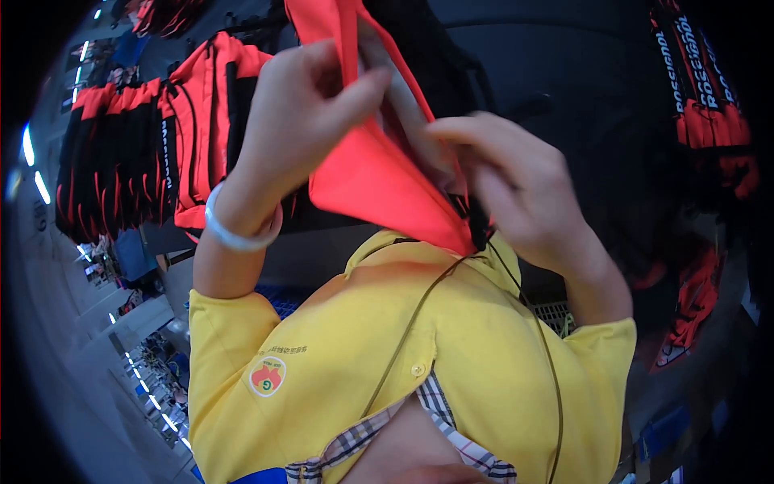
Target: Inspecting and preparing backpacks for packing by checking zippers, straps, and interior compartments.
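A bright red fabric bag (367,181) hangs in front of my chest, its mouth parted so that a greyish inside shows. The fingers of my left hand (310,113) are closed around its red edge near the top. My right hand (516,181), a little blurred, pinches the opposite edge; part of its grip is hidden behind the fingers. Below that hand, a black piece (481,222) sits at the bag's lower corner. A pale bracelet (242,226) circles my left wrist.
Left of my hands, a row of black and red bags (113,161) stands packed together beside another red bag (214,113). Behind my hands stretches a dark work surface (556,48). More red and black bags (709,121) lie at the far right. A thin cord (544,339) hangs down my yellow shirt.
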The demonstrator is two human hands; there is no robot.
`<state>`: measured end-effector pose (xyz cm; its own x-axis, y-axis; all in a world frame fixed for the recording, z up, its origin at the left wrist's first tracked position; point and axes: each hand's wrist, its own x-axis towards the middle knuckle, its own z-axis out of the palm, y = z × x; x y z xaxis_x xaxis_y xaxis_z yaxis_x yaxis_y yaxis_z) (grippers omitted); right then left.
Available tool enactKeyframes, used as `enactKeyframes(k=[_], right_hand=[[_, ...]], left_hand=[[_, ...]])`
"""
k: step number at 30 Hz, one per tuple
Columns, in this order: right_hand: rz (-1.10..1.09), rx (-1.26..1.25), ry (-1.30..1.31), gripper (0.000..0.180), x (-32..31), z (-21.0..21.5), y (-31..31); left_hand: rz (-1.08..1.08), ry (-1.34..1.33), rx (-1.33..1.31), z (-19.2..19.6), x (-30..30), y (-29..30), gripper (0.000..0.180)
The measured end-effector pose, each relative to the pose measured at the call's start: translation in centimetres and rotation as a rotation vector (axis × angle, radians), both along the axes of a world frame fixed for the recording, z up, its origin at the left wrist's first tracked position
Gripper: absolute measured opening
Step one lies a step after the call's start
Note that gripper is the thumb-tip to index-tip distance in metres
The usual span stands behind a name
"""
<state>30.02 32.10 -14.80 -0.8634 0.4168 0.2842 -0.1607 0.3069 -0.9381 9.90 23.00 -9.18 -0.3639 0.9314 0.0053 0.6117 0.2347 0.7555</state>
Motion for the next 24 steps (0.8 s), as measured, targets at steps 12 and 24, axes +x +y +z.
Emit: enactKeyframes(k=[12,24], right_hand=[[0.561,0.830,0.103,0.005,-6.2,3.6,-7.1],[-0.046,0.606,0.161,0.045,-14.2,-8.0,-9.3]], left_hand=[[0.220,0.985,0.744,5.0,-0.3,-14.7,0.037],[0.419,0.730,0.108,-11.2,-9.1,-15.7,0.046]])
